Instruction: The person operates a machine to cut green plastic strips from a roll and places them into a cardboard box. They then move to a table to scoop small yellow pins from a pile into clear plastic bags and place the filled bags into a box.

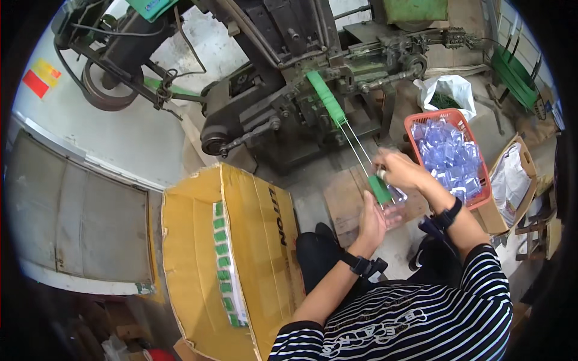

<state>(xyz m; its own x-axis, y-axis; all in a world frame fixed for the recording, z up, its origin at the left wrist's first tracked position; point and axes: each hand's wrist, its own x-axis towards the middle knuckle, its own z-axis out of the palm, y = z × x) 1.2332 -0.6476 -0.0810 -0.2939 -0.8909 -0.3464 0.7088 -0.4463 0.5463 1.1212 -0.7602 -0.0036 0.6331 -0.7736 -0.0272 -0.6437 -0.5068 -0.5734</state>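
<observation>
Two thin metal rods (356, 147) slope down from the machine toward me. A long stack of green pieces (326, 98) sits on their upper part, and a short green bundle (379, 189) is at the lower end. My right hand (400, 169) is closed at the top of this bundle, its fingers partly blurred. Below, my left hand (374, 221) is turned palm up with thumb and fingers apart, the thumb beside the bundle. A small clear plastic case (397, 194) shows between my hands; what supports it is hard to make out.
The dark machine (283, 36) stands ahead. A red basket (413, 129) of clear plastic cases is at right, near a white bag (445, 90) and a carton (525, 157). At left, a large cardboard box (192, 265) holds a row of green bundles (224, 263). Flat cardboard (343, 201) lies below my hands.
</observation>
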